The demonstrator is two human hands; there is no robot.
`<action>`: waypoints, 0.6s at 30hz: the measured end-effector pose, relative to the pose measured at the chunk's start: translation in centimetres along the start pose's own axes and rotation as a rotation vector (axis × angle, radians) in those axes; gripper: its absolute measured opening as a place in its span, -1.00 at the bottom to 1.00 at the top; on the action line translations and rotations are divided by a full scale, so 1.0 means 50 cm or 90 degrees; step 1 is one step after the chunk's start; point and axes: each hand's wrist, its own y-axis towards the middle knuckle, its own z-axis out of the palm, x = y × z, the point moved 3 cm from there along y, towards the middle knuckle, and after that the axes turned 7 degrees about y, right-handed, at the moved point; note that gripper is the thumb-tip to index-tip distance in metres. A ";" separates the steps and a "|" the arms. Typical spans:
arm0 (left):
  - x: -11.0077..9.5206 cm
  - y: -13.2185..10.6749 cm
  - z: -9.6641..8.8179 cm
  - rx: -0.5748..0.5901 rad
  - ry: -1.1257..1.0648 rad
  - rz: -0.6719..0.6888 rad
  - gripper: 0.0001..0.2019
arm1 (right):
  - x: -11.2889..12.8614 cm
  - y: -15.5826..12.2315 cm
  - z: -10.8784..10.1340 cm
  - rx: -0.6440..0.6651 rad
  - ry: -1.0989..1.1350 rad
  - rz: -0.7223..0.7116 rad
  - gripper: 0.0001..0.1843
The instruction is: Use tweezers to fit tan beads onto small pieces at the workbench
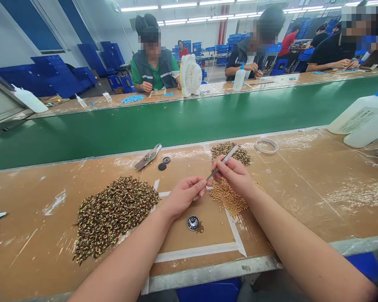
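Metal tweezers point(229, 156) slant through the grip of my right hand point(236, 178), their lower end pointing at the fingertips of my left hand point(184, 195). My left thumb and fingers are pinched together at that tip; whatever they hold is too small to make out. Below my hands lies a small round cap point(193, 223) with glossy dark liquid in it, a brown smear beside it. Tan beads point(228, 199) are heaped beneath my right hand. Behind it sits a smaller pile of dark and cream pieces point(244, 157). A large similar pile point(113, 218) spreads left of my left arm.
White tape point(198, 251) frames the work spot. Farther back lie two black discs point(162, 166), a flat strip-like piece point(148, 156) and a tape ring point(266, 145). Plastic jugs point(359, 113) stand right. Beyond the green belt point(145, 121), co-workers sit near a white fan point(190, 75).
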 end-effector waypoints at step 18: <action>-0.003 -0.001 0.005 0.011 0.002 0.003 -0.62 | -0.023 0.006 0.003 0.020 0.160 0.099 -0.66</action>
